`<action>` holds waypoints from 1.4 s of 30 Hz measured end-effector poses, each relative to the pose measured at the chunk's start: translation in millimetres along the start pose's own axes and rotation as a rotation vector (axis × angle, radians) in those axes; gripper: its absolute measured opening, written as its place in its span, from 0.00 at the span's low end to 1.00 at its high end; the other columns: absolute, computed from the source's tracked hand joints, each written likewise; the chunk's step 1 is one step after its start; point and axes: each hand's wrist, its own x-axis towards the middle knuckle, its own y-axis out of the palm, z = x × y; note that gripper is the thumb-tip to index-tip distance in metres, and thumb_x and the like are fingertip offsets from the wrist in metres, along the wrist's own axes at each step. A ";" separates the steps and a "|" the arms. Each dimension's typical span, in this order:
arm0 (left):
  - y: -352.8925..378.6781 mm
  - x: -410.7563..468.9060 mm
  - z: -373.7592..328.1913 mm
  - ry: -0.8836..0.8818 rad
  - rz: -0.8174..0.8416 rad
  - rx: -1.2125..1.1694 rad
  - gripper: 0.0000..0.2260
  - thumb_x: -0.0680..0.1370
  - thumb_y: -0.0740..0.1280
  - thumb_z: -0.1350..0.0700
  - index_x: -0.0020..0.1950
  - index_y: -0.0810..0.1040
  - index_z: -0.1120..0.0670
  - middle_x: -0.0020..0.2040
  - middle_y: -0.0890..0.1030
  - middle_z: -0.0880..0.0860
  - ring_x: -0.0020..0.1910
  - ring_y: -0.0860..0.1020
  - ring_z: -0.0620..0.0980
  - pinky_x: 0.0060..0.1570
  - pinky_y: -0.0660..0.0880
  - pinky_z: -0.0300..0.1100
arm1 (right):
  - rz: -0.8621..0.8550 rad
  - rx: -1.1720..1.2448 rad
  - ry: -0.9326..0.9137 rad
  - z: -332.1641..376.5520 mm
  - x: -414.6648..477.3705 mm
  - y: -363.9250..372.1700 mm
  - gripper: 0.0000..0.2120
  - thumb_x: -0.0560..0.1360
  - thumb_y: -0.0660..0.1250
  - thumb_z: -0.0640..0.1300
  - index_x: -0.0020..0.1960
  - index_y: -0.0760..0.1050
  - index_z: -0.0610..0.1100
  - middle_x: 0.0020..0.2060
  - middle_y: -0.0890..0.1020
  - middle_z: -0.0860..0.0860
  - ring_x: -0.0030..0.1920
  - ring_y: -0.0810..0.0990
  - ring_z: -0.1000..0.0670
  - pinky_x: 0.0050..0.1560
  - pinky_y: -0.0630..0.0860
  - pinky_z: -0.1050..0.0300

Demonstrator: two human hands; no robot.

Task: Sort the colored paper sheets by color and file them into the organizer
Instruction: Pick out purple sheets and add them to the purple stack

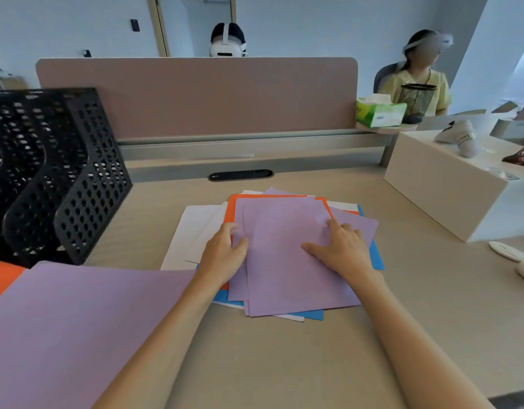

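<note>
The thin, smooth purple sheets, fanned on top of the mixed pile at the middle of the desk, appear to be pinched at their left edge by the left hand. The right hand, set apart from it, is pressed flat on them. Since such slick, limp paper clings and slides, an orange sheet or blue sheet beneath could be dragged along, or a corner creased, before the rigid, perforated black organizer at the left is reached.
</note>
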 end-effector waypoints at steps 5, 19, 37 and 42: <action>1.6 -2.7 -1.3 -0.017 0.054 0.056 0.20 0.81 0.62 0.52 0.72 0.65 0.52 0.73 0.68 0.49 0.71 0.68 0.50 0.64 0.65 0.43 | 0.048 0.095 0.034 0.4 -0.9 -4.8 0.40 0.69 0.71 0.63 0.73 0.61 0.47 0.63 0.72 0.44 0.62 0.72 0.38 0.61 0.70 0.46; -15.5 -3.0 -9.4 -0.326 0.061 -0.787 0.22 0.78 0.67 0.60 0.71 0.68 0.54 0.58 0.79 0.54 0.54 0.81 0.49 0.48 0.78 0.39 | 0.105 0.685 0.199 -22.5 11.9 -25.1 0.20 0.67 0.77 0.48 0.55 0.79 0.41 0.48 0.83 0.44 0.46 0.83 0.45 0.52 0.80 0.47; 6.4 -13.4 -11.7 -0.082 0.220 -0.464 0.24 0.80 0.65 0.57 0.74 0.62 0.45 0.56 0.83 0.48 0.51 0.83 0.48 0.56 0.79 0.52 | 0.124 0.764 0.184 -38.0 17.2 -31.3 0.12 0.72 0.73 0.43 0.51 0.78 0.37 0.48 0.81 0.42 0.46 0.81 0.42 0.48 0.77 0.51; 6.2 -11.6 -13.6 -0.074 0.136 -0.586 0.19 0.81 0.64 0.57 0.68 0.65 0.42 0.51 0.85 0.47 0.50 0.83 0.48 0.56 0.79 0.51 | 0.045 0.747 0.154 -44.1 19.2 -31.0 0.13 0.74 0.70 0.42 0.46 0.78 0.31 0.41 0.81 0.43 0.39 0.77 0.45 0.42 0.74 0.52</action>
